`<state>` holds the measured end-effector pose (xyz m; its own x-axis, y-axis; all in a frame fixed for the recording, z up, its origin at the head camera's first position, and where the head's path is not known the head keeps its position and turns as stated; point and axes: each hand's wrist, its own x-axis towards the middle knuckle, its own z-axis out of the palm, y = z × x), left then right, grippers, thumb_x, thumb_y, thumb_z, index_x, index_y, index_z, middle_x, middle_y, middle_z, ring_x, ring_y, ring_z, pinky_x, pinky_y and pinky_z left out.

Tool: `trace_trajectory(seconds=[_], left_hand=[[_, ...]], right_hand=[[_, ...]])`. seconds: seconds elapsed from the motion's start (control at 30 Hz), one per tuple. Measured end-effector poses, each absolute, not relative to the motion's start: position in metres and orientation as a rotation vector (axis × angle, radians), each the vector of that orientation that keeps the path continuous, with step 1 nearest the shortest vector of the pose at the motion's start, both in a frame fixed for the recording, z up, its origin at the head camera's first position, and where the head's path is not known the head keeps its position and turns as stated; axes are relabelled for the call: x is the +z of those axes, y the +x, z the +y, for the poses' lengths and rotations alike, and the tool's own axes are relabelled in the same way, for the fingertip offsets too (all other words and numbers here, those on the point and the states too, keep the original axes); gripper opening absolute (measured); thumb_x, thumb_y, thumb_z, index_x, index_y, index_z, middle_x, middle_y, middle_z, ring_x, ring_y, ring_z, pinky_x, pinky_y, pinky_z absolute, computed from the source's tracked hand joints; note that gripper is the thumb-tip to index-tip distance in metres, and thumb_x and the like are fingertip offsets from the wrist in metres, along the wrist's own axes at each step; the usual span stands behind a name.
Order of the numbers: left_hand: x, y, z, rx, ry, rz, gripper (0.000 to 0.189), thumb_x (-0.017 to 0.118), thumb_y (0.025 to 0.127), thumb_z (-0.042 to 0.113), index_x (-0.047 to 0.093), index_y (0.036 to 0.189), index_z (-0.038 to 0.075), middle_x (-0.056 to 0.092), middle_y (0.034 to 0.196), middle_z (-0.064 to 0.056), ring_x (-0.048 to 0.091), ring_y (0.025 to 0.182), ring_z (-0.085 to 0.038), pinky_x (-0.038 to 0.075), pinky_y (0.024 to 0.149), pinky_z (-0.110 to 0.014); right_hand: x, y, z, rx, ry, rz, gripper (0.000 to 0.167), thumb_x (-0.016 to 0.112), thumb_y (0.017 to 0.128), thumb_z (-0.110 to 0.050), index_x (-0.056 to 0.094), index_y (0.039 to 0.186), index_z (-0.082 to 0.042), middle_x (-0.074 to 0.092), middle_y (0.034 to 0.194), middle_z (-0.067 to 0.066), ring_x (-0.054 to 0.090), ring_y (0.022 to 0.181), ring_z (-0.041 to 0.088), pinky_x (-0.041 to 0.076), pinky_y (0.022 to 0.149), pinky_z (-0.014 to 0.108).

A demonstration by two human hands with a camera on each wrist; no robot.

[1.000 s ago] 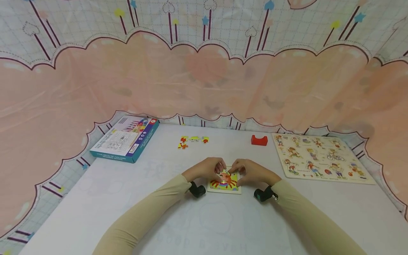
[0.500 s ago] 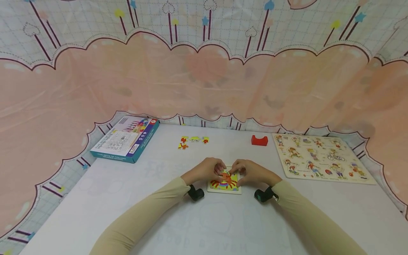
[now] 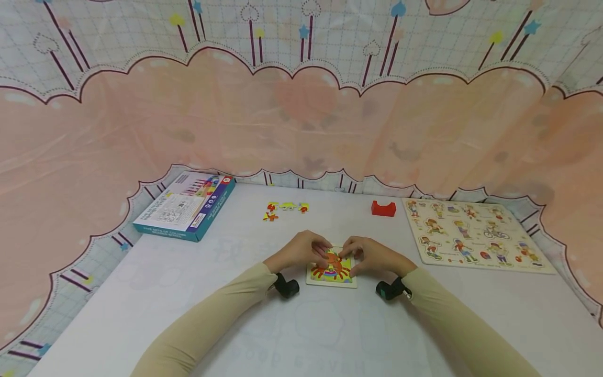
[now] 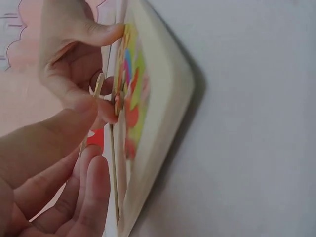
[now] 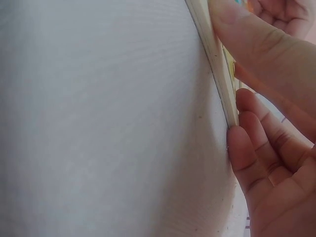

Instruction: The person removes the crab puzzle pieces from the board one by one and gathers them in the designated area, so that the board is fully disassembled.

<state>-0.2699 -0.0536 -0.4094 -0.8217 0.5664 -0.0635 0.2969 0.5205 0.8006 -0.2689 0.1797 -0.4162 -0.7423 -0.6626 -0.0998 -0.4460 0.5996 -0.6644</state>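
A small square wooden jigsaw board (image 3: 331, 284) with a red crab picture on yellow lies on the table between both hands. At its left side, my left hand (image 3: 303, 250) pinches a thin puzzle piece (image 4: 99, 85) between thumb and fingers, held edge-on above the board in the left wrist view. My right hand (image 3: 374, 255) grips the board's right side. Its thumb (image 5: 242, 17) lies over the board and its other fingers (image 5: 242, 148) are at the edge. The right index finger reaches onto the picture's upper part. The left hand hides the board's upper left.
Several loose puzzle pieces (image 3: 287, 206) lie beyond the hands. A red block with a curved notch (image 3: 383, 208) stands behind the right hand. A large wooden figure puzzle (image 3: 476, 235) lies at the right, a flat box (image 3: 186, 204) at the back left. A patterned curtain (image 3: 301, 125) hangs behind.
My left hand has drawn back slightly to the left and its fingers have shifted, showing more of the crab picture. The right hand has hardly moved.
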Motion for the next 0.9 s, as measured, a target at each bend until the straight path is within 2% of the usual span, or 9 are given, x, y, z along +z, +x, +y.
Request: trace_trajectory(seconds=[0.43,0.6,0.9], left_hand=[[-0.405,-0.292,-0.089,1.383,0.625,2.498,0.042,0.079,0.074,0.012,0.067,0.113,0.002,0.072,0.098,-0.01,0.066,0.085,-0.01,0.052,0.078,-0.023],[-0.399,-0.309,-0.11,1.385,0.556,2.575,0.041,0.077,0.075,0.008,0.067,0.113,0.0,0.071,0.101,-0.014,0.064,0.085,-0.011,0.051,0.077,-0.023],[-0.395,-0.346,-0.141,1.197,0.513,2.738,0.041,0.076,0.078,0.013,0.066,0.115,0.001,0.069,0.101,-0.015,0.061,0.085,-0.016,0.05,0.077,-0.025]], right_hand=[[-0.416,-0.267,0.179,-0.915,-0.889,2.482,0.042,0.08,0.072,-0.027,0.07,0.11,-0.015,0.058,0.108,0.0,0.048,0.091,0.014,0.044,0.079,0.023],[-0.415,-0.266,0.178,-0.912,-0.85,2.492,0.042,0.081,0.071,-0.027,0.07,0.11,-0.017,0.058,0.109,-0.002,0.048,0.093,0.015,0.044,0.081,0.023],[-0.412,-0.264,0.178,-0.909,-0.847,2.494,0.041,0.081,0.072,-0.025,0.07,0.11,-0.017,0.057,0.109,-0.001,0.048,0.094,0.016,0.043,0.081,0.025]])
